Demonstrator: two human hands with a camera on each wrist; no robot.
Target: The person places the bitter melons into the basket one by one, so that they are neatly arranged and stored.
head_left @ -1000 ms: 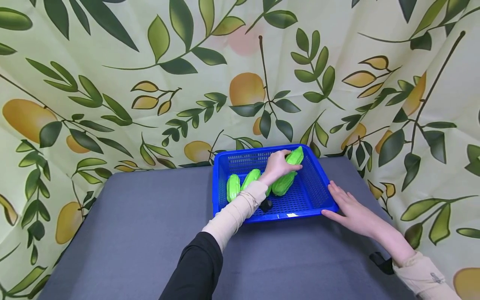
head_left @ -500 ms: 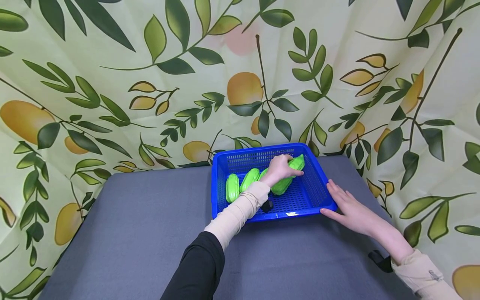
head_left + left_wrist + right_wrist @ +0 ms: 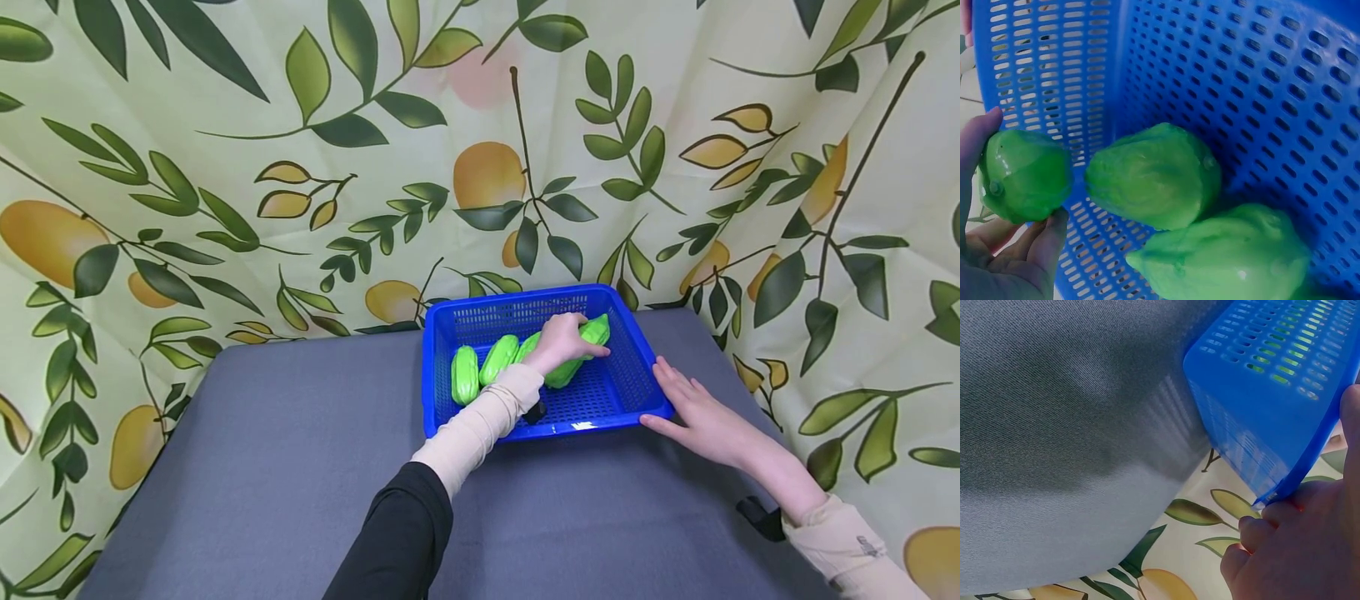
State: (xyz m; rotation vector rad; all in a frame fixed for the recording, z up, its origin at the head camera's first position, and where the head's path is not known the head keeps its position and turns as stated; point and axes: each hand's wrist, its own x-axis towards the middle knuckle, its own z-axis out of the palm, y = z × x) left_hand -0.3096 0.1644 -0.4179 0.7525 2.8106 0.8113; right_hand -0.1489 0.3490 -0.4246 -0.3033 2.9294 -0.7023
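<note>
My left hand (image 3: 561, 340) grips a bright green bitter melon (image 3: 596, 332) from above, inside the right part of a blue perforated basket (image 3: 487, 310). In the left wrist view the thumb and fingers are on either side of this melon, its rounded end towards the camera. Other bitter melons lie slantwise in the basket, among them one at the far left (image 3: 465, 375) and another (image 3: 498, 358) beside it. One more melon (image 3: 562, 375) sits directly below the held one, partly covered. My right hand (image 3: 701, 421), fingers extended, rests against the basket's right rim, thumb at the near corner.
The basket stands at the back of a grey cloth-covered table (image 3: 300, 467). A fabric backdrop (image 3: 420, 167) printed with leaves and fruit hangs behind and along the sides. The basket's right wall (image 3: 1254, 394) rises next to my right hand.
My left hand has lowered the held bitter melon deeper into the basket and slightly to the right. The right hand stays against the rim.
</note>
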